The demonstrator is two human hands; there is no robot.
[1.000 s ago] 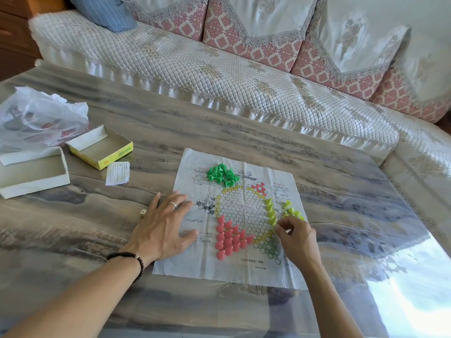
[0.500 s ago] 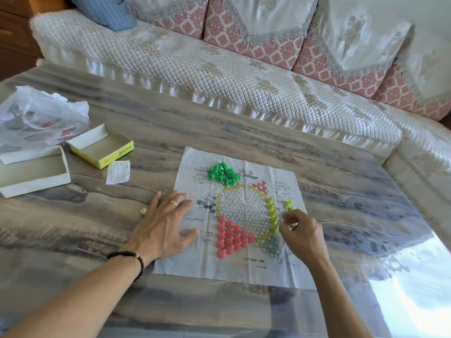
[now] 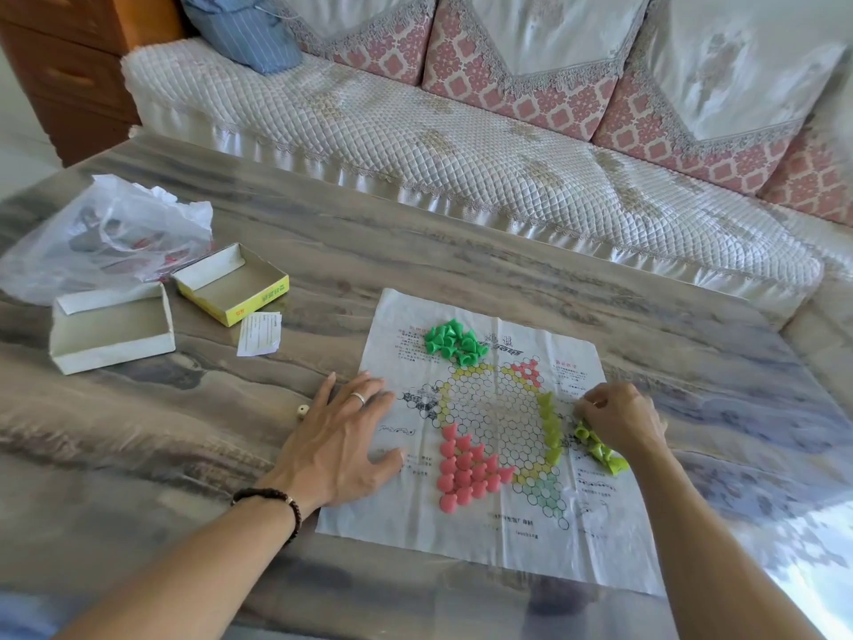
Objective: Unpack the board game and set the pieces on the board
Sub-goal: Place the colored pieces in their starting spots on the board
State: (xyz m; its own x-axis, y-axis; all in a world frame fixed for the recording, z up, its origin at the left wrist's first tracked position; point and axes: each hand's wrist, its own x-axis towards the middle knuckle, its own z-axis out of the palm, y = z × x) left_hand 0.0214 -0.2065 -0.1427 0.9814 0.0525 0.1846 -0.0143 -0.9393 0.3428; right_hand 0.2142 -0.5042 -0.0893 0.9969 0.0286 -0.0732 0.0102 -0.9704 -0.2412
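Note:
A thin paper game board (image 3: 498,538) with a hexagon grid lies flat on the table. Several pink pieces (image 3: 464,468) stand in a triangle on its near left part. A heap of dark green pieces (image 3: 454,341) sits at the far edge of the grid. Yellow-green pieces (image 3: 551,427) line the grid's right side, and more of them (image 3: 600,450) lie loose beside it. My left hand (image 3: 341,441) rests flat with spread fingers on the board's left edge. My right hand (image 3: 621,420) has its fingers curled over the loose yellow-green pieces; its fingertips are hidden.
A yellow box half (image 3: 233,284) and a white box half (image 3: 111,327) lie open at the left, with a plastic bag (image 3: 106,237) behind them. A folded slip (image 3: 260,333) and a small die (image 3: 302,411) lie near my left hand. A sofa (image 3: 461,154) runs along the table's far side.
My right hand has moved from the row of yellow-green pieces out to the loose ones at the right. The left hand has stayed flat on the board. My view has shifted.

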